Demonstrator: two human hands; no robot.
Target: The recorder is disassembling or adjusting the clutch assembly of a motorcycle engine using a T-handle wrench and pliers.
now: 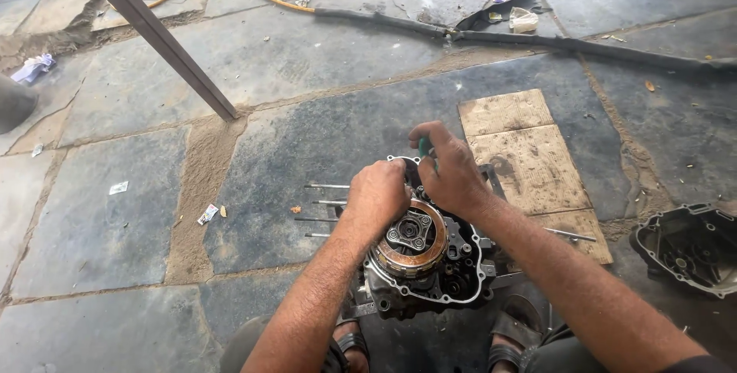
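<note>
- The engine case (pixel 430 265), its side cover off, sits on the stone floor (pixel 100 242) directly in front of the person, just ahead of the sandalled feet (pixel 349 342).
- Its open face looks up at the camera, with the copper-coloured clutch pack (pixel 414 239) in the middle.
- Four thin studs (pixel 326 209) stick out sideways from the case toward the person's left, so its long axis runs left to right across the view.
- The left hand (pixel 376 196) is curled shut and rests on the upper left rim of the clutch pack; I cannot tell what, if anything, it grips.
- The right hand (pixel 453 173) is closed round a green-handled tool (pixel 423 145), which stands nearly upright over the far edge of the case.
- Both hands meet at the far side of the clutch, almost touching; the left is slightly nearer the clutch centre.
- A removed engine cover (pixel 687 249) lies well apart at the floor's right edge, and a piece of cardboard (pixel 530 158) lies just beyond the case.
</note>
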